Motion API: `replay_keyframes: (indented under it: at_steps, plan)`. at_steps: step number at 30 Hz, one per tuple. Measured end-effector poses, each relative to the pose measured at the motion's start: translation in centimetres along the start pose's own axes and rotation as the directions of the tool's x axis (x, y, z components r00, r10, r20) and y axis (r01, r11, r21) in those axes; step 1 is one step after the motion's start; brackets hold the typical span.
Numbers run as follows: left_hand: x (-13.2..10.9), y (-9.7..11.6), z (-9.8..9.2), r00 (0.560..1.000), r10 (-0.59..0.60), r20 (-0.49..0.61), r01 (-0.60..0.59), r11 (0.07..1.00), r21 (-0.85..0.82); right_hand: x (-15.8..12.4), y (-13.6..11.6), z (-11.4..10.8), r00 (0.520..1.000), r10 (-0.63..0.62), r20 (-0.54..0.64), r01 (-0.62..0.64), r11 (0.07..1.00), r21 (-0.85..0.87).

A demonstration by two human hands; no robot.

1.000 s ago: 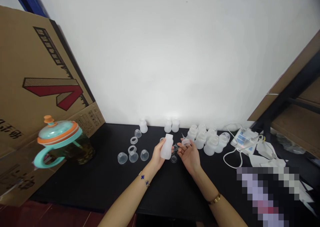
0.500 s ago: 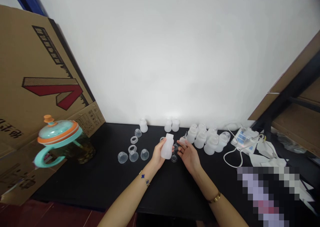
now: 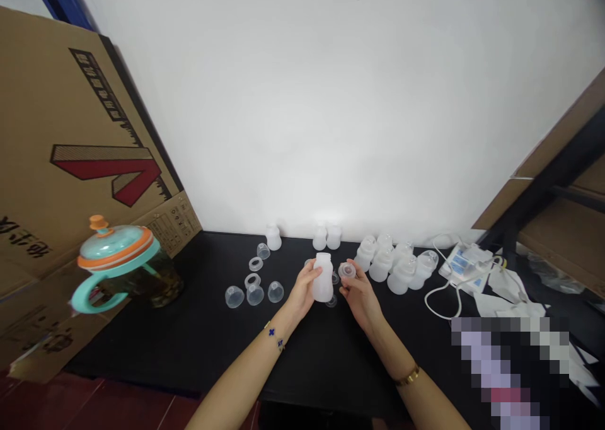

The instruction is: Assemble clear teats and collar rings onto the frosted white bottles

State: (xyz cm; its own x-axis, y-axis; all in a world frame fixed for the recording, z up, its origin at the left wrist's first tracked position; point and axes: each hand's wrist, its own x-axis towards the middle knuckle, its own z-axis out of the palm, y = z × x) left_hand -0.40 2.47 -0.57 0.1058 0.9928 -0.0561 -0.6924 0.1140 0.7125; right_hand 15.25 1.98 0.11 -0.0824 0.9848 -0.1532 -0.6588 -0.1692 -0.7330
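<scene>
My left hand (image 3: 302, 292) is wrapped round a small white translucent bottle (image 3: 323, 278), held upright over the black table (image 3: 189, 335). Just right of the bottle's neck, my right hand (image 3: 360, 292) pinches a small clear ring-shaped nipple part (image 3: 346, 270) in its fingertips. The two hands nearly touch at the bottle. A few tiny clear pieces (image 3: 331, 301) lie on the table under the hands.
Clear caps and rings (image 3: 254, 286) lie left of the hands. Several assembled white bottles (image 3: 394, 267) stand at the right, three more (image 3: 326, 237) by the wall. A teal-and-orange lidded jug (image 3: 123, 272) and cardboard box (image 3: 70, 159) stand left; a white device with cable (image 3: 463, 263) lies right.
My right hand has closed from a flat upturned palm into a pinch, lifting the clear part up beside the bottle's neck. The bottle has shifted slightly right.
</scene>
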Motion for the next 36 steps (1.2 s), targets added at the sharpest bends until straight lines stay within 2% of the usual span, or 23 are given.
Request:
replay_keyframes:
  at_steps: [3,6,11,14,17,21,24,29,31,36]
  plan:
    - [0.2,0.0,-0.1,0.995,-0.059,-0.082,0.055,0.998,-0.043,-0.1,-0.2,0.2,1.000,0.025,0.008,-0.025,1.000,0.005]
    - [0.3,0.1,-0.1,0.993,-0.088,-0.084,0.084,0.995,-0.050,0.1,-0.3,0.2,0.999,0.045,0.011,-0.045,0.999,0.005]
    - [0.0,0.3,0.1,0.999,0.020,-0.045,-0.018,0.999,0.031,0.5,-0.2,-0.1,0.999,0.039,0.018,-0.040,0.999,0.016]
    - [-0.1,0.4,0.2,0.999,0.033,-0.036,-0.030,0.998,0.058,0.4,-0.2,0.0,0.999,0.033,0.015,-0.033,0.999,0.020]
    - [-0.2,0.4,0.4,0.998,0.048,-0.031,-0.046,0.997,0.066,0.1,-0.2,0.2,1.000,-0.027,0.002,0.027,0.999,-0.040]
    - [-0.4,0.4,0.7,0.993,0.114,-0.044,-0.106,0.982,0.156,-0.1,-0.2,0.3,0.984,-0.178,0.002,0.176,0.973,-0.151]
    - [-0.7,0.3,1.0,0.974,0.217,-0.057,-0.191,0.935,0.298,-0.1,-0.2,0.2,0.961,-0.278,-0.005,0.271,0.939,-0.212]
    - [-1.5,0.4,1.6,0.902,0.432,-0.007,-0.363,0.766,0.531,-0.2,-0.2,0.1,0.917,-0.398,-0.014,0.372,0.870,-0.324]
    - [-1.9,0.5,1.7,0.893,0.449,0.018,-0.380,0.735,0.562,-0.5,-0.2,0.2,0.914,-0.405,0.000,0.379,0.854,-0.357]
    - [-2.4,0.5,2.1,0.904,0.416,0.098,-0.389,0.705,0.592,-1.0,-0.3,0.5,0.911,-0.410,0.045,0.391,0.822,-0.414]
